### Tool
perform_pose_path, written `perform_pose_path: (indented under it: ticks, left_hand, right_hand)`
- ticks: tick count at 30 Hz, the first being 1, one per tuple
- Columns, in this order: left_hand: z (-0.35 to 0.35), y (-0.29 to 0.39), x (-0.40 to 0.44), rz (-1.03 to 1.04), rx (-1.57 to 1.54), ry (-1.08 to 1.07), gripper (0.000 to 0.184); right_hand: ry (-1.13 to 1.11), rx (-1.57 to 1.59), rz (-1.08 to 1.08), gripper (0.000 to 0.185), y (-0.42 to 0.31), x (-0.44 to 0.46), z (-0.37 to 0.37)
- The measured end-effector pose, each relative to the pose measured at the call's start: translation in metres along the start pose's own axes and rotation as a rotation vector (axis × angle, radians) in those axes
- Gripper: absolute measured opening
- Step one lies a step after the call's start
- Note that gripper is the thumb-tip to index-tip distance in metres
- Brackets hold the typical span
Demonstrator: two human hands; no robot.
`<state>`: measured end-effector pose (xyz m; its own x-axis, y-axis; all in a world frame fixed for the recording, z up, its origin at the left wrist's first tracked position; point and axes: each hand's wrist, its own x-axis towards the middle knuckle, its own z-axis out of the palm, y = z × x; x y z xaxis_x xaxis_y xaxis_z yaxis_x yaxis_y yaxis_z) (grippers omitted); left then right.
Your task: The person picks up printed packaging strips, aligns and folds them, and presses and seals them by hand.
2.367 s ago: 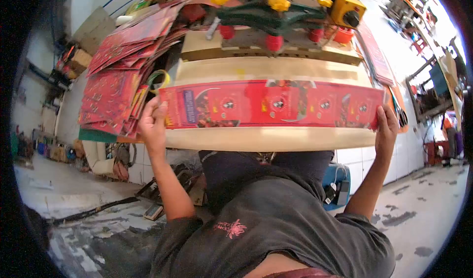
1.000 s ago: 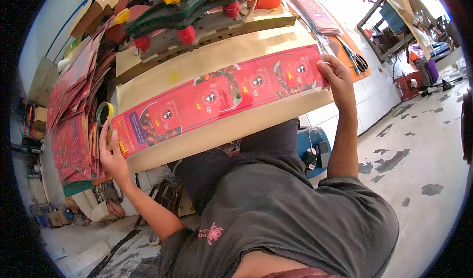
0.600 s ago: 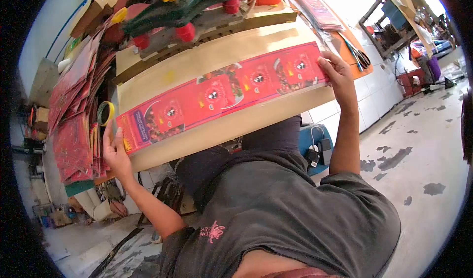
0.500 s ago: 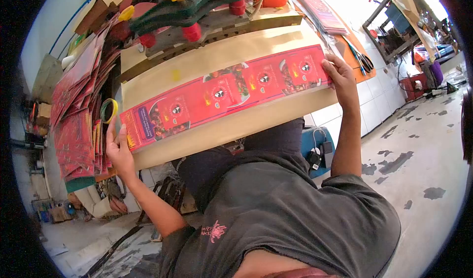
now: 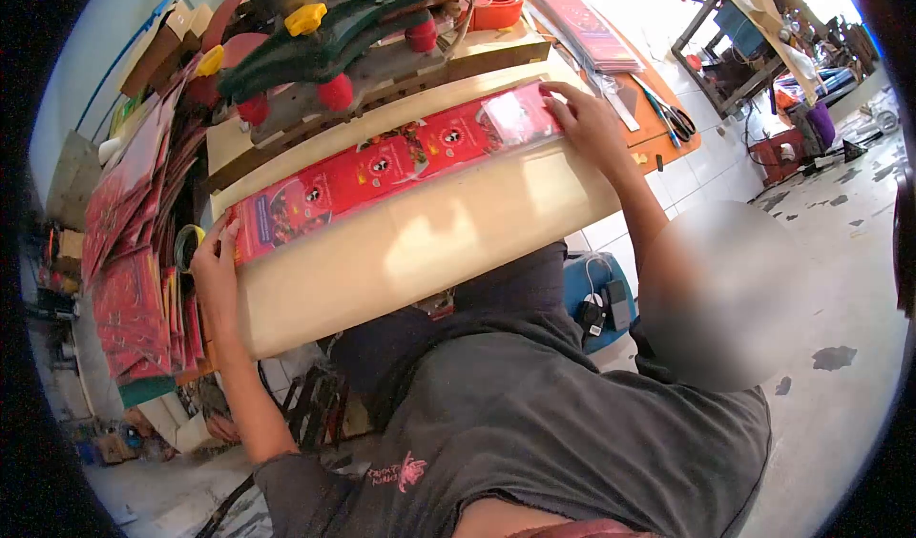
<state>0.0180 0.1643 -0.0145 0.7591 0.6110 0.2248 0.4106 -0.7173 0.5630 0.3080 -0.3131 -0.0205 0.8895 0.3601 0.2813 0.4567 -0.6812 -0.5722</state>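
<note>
A long red printed strip (image 5: 382,164) with food pictures lies across the pale board (image 5: 429,242), close to the machine's front edge. Its left end is in my left hand (image 5: 218,252), whose fingers are closed on it. My right hand (image 5: 580,123) grips the strip's right end, thumb and fingers at the corner. Glare covers part of the strip near that hand. Above the strip stands the machine's dark green clamp frame (image 5: 324,51) with yellow knobs and red feet. A yellow-edged tape roll (image 5: 189,247) is beside my left hand.
Piles of red printed sheets (image 5: 134,261) stand at the left. To the right, an orange surface (image 5: 658,109) holds scissors (image 5: 679,124), a blue pen and more red strips (image 5: 582,23). A blue stool (image 5: 601,295) with chargers is below the board's right end.
The strip has moved away from my body, toward the machine, with both hands still on its ends. More of the board's front part shows now. The view has shifted slightly.
</note>
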Motion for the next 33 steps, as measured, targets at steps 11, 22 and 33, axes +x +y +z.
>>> perform_pose_path:
  ticks: [11, 22, 33]
  left_hand:
    - [0.016, -0.018, 0.018, 0.038, -0.05, 0.067, 0.041]
    - [0.009, 0.003, 0.012, -0.124, 0.034, 0.069, 0.045]
    - [0.026, -0.04, 0.02, 0.037, -0.029, 0.191, 0.032]
  right_hand:
    - [-0.029, -0.314, 0.008, 0.035, -0.008, 0.022, 0.014]
    - [0.077, -0.315, -0.008, 0.031, 0.0, 0.021, 0.026]
    - [0.062, -0.2, -0.005, 0.042, 0.008, 0.026, 0.029]
